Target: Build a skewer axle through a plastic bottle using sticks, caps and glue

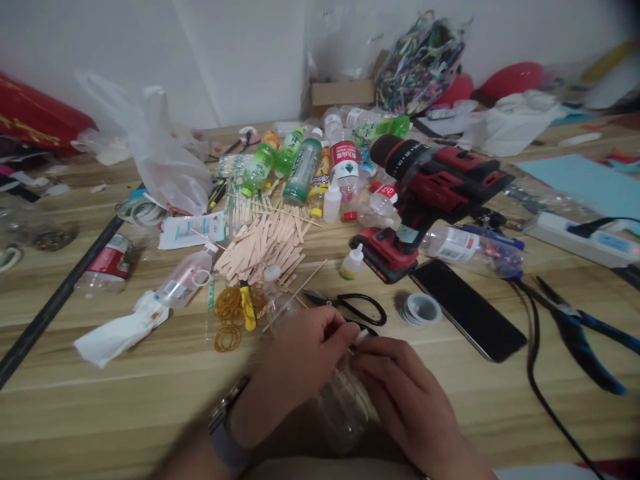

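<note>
A clear plastic bottle (343, 413) lies tilted under both hands near the table's front edge, its neck end between them. My left hand (305, 353), with a watch on the wrist, has its thumb and fingers pinched together at that neck end. Facing it, my right hand (400, 383) has its fingertips closed on the same end of the bottle. A small pale piece shows between the fingertips, too small to name. Just beyond the hands are black-handled scissors (363, 307) and a second clear bottle (274, 293), partly hidden by my left hand.
A red and black drill (440, 177) stands beyond my right hand, with a phone (470, 310), a tape roll (423, 310) and pliers (575, 327) nearer. Wooden sticks (265, 243), rubber bands (233, 303) and several bottles cover the middle. A black rod (65, 287) lies left.
</note>
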Action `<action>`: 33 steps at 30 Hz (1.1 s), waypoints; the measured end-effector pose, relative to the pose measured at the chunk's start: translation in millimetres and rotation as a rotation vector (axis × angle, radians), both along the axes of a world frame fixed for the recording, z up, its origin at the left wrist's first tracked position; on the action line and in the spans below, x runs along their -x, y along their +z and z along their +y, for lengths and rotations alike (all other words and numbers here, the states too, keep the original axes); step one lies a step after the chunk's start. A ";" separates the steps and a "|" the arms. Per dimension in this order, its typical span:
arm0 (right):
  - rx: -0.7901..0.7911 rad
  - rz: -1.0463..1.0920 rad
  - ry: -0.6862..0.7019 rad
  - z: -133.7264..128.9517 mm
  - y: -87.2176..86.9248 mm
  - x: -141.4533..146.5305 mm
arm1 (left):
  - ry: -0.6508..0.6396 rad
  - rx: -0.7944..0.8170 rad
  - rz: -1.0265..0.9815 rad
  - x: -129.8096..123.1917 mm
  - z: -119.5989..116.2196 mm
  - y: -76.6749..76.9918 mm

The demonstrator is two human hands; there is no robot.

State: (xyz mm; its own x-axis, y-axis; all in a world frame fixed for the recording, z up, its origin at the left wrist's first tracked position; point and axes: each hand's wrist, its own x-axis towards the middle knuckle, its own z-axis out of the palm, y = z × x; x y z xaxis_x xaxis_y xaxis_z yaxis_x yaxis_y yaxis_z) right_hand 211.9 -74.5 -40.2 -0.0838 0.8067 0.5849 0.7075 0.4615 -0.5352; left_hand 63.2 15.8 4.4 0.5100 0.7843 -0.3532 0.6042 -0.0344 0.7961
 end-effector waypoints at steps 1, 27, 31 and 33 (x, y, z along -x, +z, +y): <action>-0.001 0.011 0.018 0.7 -1.0 1.8 | 0.008 0.070 -0.046 0.2 1.2 0.1; 0.566 0.695 -0.108 5.9 -1.6 5.6 | -0.003 0.066 -0.279 16.0 -10.2 -9.0; 0.522 0.598 -0.139 10.5 5.9 6.2 | -0.007 -0.122 -0.224 16.2 -16.3 -10.9; 0.477 0.503 -0.142 12.3 8.8 5.7 | -0.029 -0.229 -0.174 17.0 -19.7 -13.4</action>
